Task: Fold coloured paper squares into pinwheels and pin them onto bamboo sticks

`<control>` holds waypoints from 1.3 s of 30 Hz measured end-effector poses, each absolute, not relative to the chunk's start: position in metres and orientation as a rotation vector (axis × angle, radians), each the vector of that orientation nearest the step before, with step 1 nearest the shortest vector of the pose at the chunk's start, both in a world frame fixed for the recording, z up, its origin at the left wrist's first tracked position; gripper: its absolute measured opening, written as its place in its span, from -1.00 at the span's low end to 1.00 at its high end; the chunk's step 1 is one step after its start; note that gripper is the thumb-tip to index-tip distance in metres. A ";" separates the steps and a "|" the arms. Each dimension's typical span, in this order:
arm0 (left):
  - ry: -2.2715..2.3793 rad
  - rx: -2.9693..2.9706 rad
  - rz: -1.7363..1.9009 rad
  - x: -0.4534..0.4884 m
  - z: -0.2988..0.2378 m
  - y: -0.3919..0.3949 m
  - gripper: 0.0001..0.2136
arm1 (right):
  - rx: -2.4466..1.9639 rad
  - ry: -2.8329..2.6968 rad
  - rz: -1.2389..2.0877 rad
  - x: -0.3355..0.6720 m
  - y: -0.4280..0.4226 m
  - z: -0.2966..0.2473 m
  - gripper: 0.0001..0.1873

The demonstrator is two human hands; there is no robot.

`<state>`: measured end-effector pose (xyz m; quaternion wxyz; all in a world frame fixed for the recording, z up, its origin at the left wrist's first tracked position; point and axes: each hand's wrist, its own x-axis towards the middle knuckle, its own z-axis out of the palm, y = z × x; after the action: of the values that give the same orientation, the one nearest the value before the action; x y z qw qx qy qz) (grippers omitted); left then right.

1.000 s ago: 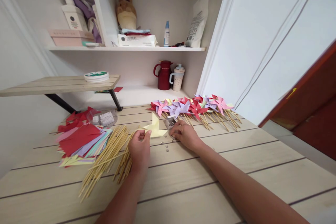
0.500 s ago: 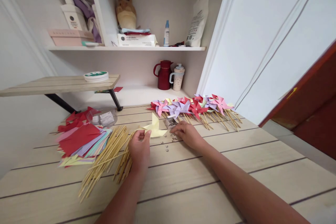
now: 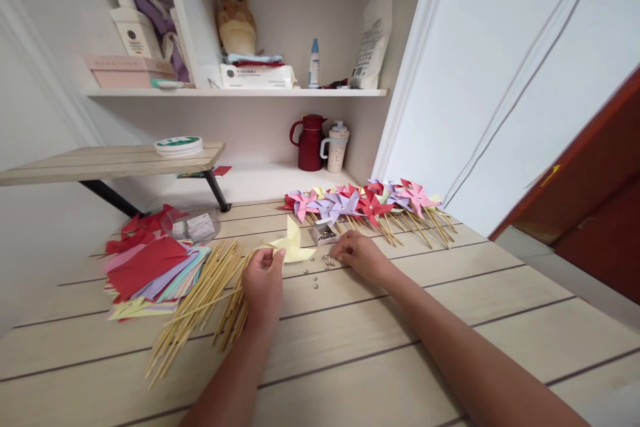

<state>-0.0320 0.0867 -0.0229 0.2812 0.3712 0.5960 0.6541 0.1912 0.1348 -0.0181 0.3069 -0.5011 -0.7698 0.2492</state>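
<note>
A pale yellow paper pinwheel (image 3: 294, 245) is pinched between the thumb and fingers of my left hand (image 3: 263, 278). My right hand (image 3: 361, 255) is at the edge of a small scatter of metal thumbtacks (image 3: 329, 260), its fingertips pressed together. Whatever sits between those fingertips is too small to make out. Just behind the hand stands a little open box (image 3: 324, 233) with more tacks inside. A few loose tacks lie on the tabletop between my hands. Bundled wooden sticks (image 3: 193, 310) lie beside and partly behind my left hand.
Finished pinwheels on sticks (image 3: 373, 203) are piled at the back right. Cut coloured paper sheets (image 3: 147, 267) are stacked on the left, by a clear plastic container (image 3: 200, 227). A raised wooden stand (image 3: 115, 161) overhangs the back left. A red jug (image 3: 311, 142) and a cup (image 3: 337, 149) stand behind.
My right hand has drawn slightly to the right, off the scattered tacks, with its fingertips closed. My left hand keeps the yellow pinwheel in nearly the same place. The view has shifted a little.
</note>
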 end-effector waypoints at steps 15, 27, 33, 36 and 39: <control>1.615 1.007 1.725 -0.032 -0.024 0.087 -0.79 | -1.332 -2.035 0.591 0.184 0.133 -0.020 -0.82; 1.618 1.022 1.710 -0.032 -0.024 0.086 -0.81 | -1.344 -2.121 0.625 0.189 0.130 -0.013 -0.80; 1.614 1.013 1.712 -0.031 -0.021 0.085 -0.81 | -1.234 -2.104 0.758 0.189 0.128 -0.013 -0.83; 1.616 1.018 1.707 -0.031 -0.021 0.085 -0.81 | -1.275 -1.982 0.674 0.188 0.130 -0.014 -0.83; 1.616 1.026 1.713 -0.031 -0.022 0.085 -0.80 | -1.267 -1.972 0.609 0.185 0.132 -0.016 -0.84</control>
<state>-0.0307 0.0847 -0.0218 0.2823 0.3833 0.6036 0.6396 0.1851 0.1316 -0.0159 0.3523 -0.4897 -0.7620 0.2355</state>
